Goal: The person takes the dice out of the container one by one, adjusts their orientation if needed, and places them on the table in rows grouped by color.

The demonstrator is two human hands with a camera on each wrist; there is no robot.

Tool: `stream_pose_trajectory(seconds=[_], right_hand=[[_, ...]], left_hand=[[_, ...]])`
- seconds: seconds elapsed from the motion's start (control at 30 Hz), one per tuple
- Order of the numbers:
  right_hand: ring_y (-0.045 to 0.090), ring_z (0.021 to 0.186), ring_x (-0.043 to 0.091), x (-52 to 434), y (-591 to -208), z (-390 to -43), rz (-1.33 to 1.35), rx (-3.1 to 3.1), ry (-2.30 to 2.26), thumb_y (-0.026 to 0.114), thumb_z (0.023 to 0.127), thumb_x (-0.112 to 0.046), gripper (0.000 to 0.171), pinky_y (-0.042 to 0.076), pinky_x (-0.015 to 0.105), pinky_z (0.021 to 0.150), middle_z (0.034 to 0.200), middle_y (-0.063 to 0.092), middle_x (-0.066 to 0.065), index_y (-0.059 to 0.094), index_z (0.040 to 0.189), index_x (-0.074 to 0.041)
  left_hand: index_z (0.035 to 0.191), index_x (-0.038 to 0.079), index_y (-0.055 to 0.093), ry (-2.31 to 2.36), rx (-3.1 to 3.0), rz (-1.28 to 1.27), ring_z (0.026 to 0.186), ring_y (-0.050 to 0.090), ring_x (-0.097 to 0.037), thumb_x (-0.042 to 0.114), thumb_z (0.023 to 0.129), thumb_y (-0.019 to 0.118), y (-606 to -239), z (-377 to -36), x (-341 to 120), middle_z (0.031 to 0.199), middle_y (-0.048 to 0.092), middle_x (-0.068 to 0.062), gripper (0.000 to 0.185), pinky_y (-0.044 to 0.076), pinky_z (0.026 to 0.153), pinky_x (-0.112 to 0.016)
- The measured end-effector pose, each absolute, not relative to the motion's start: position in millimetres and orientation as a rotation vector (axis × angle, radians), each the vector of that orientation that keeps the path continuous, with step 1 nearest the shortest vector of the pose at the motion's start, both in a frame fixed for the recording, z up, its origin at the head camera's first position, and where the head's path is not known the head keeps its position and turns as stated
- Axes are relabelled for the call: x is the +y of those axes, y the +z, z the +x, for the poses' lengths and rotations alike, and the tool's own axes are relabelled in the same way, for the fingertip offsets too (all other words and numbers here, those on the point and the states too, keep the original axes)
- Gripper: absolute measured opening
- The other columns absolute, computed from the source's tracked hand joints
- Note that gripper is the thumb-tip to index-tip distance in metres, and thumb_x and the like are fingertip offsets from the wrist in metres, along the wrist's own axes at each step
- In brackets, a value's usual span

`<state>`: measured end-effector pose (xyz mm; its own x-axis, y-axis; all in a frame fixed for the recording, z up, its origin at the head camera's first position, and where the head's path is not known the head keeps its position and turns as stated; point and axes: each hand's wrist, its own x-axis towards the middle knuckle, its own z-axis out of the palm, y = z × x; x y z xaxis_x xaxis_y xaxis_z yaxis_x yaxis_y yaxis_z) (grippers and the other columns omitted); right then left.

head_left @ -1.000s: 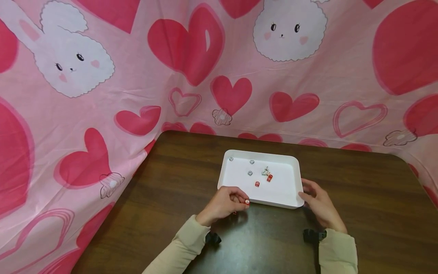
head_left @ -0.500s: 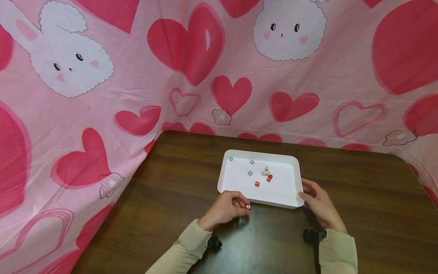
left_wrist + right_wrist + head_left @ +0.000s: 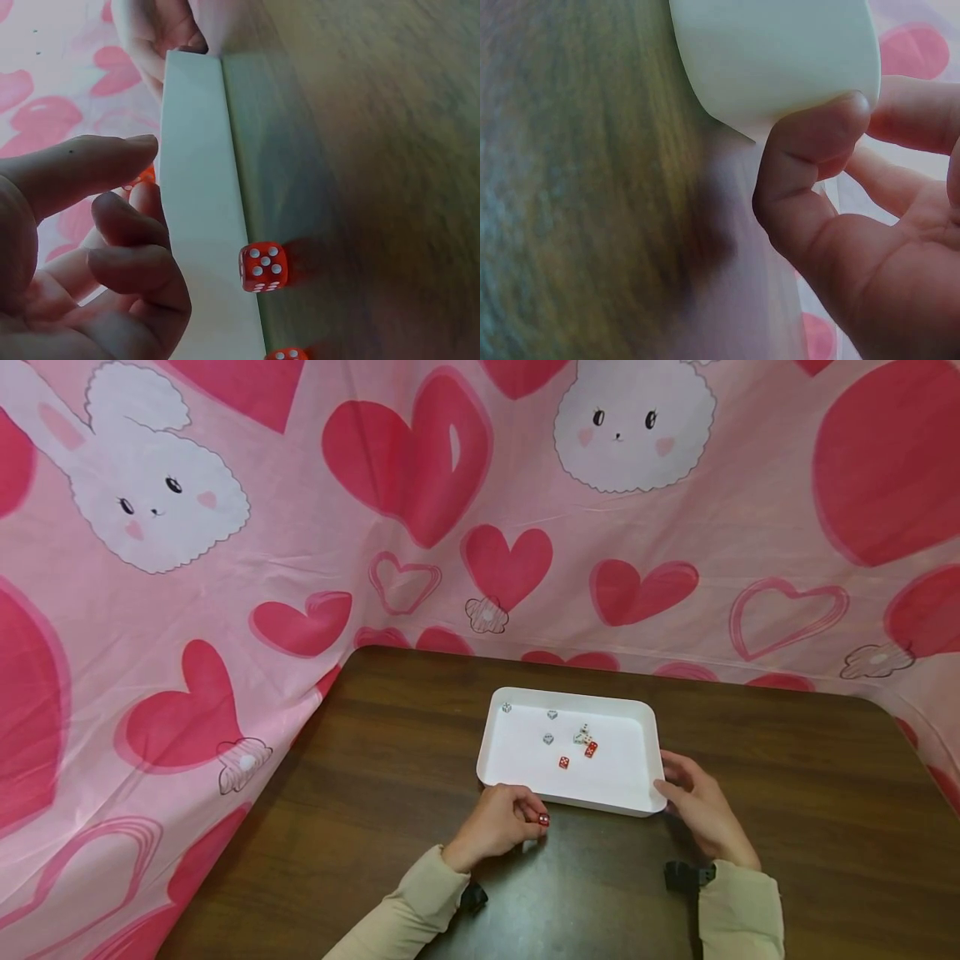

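Note:
My left hand [image 3: 498, 822] pinches a red die [image 3: 543, 819] between thumb and finger, just in front of the white tray [image 3: 600, 802]. The left wrist view shows that die partly hidden behind the fingertips. Two more red dice lie on the table along the tray's outer wall there, one in full sight [image 3: 264, 266] and the other, a lower die [image 3: 286, 354], cut off by the frame edge; the head view hides both. At the tray's front right corner, my right hand [image 3: 701, 806] grips the rim, thumb pressed to the outer wall.
Inside the tray are two red dice, a front one [image 3: 564, 762] and another [image 3: 592, 749] beside a small cluster of pale dice [image 3: 581, 738]. Several clear dice, one at the back left [image 3: 507, 707], lie scattered. A pink heart-print cloth [image 3: 420, 577] hangs behind the brown table [image 3: 360, 793].
My left hand has drawn slightly toward me with the die, away from the tray's front rim. A red die seen under it on the table is now covered. My right hand stays put.

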<state>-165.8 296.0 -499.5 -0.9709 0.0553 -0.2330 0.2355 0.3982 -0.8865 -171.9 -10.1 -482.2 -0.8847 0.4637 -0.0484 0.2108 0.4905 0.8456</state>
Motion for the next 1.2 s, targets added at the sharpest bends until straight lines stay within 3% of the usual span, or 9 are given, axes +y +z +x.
stream_pose_trajectory(seconds=[0.57,1.2], right_hand=[[0.046,0.112,0.033,296.4,-498.2,-166.7,0.255,2.486,-1.625,0.053,0.099,-0.024,0.062,0.05,0.027,0.078,0.138,0.039,0.027,0.025,0.15,-0.003],[0.05,0.108,0.03,294.6,-497.4,-165.1,0.241,2.497,-1.646,0.054,0.099,-0.021,0.061,0.051,0.024,0.076,0.136,0.042,0.027,0.027,0.149,-0.002]], left_hand=[[0.077,0.006,0.071,1.229,2.581,0.63,0.054,0.051,0.004,0.003,0.074,0.077,-482.9,-169.8,-6.0,0.066,0.07,-0.002,0.008,0.043,0.052,-0.016],[0.075,0.008,0.071,1.16,2.643,0.658,0.054,0.049,0.005,0.001,0.073,0.076,-487.6,-167.8,-2.4,0.061,0.065,0.004,0.009,0.042,0.054,-0.014]])
